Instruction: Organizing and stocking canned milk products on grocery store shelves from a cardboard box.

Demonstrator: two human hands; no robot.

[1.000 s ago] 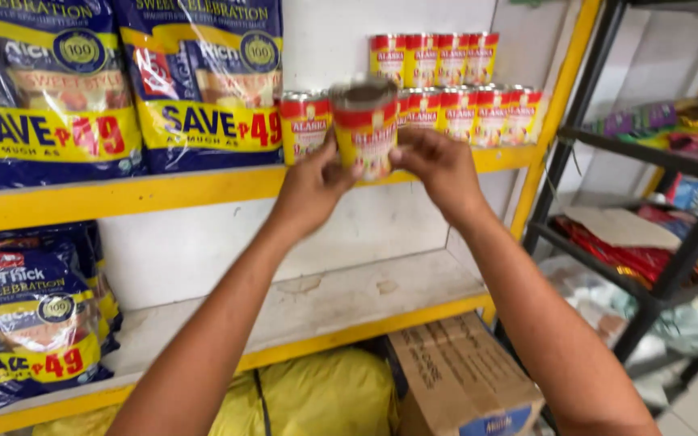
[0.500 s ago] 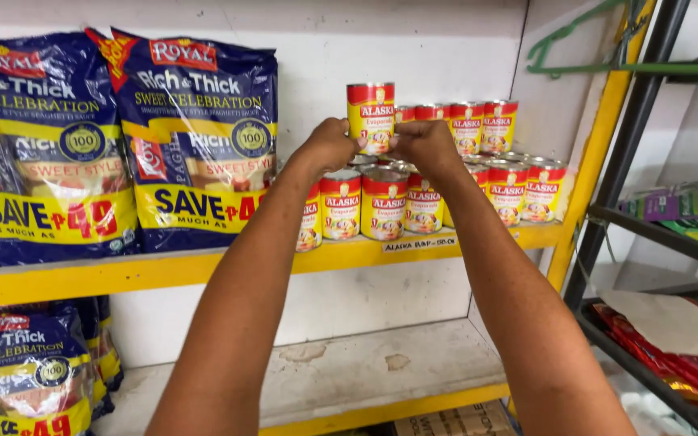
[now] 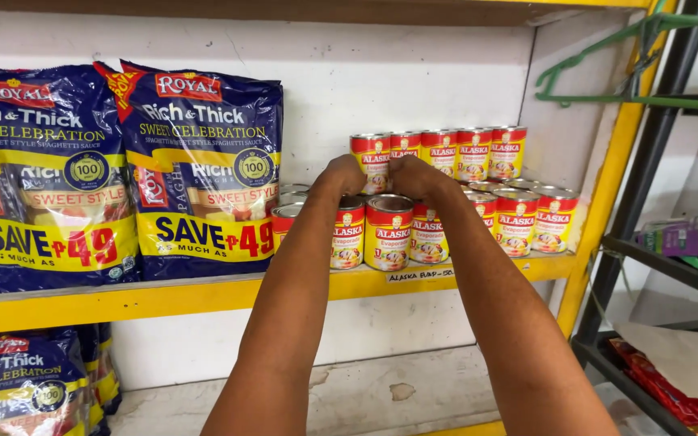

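Your left hand (image 3: 341,176) and right hand (image 3: 415,176) both clasped around a red can (image 3: 371,157) on the upper tier, its lower half hidden by your fingers, cans (image 3: 478,198) packed close right, blue bags (image 3: 203,169) crowding left, open shelf edge (image 3: 163,297) in front, free room above.

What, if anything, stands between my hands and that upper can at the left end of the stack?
Nothing visible. The left hand and right hand are both already at the upper can, one on each side, and no other thing lies between either hand and it.
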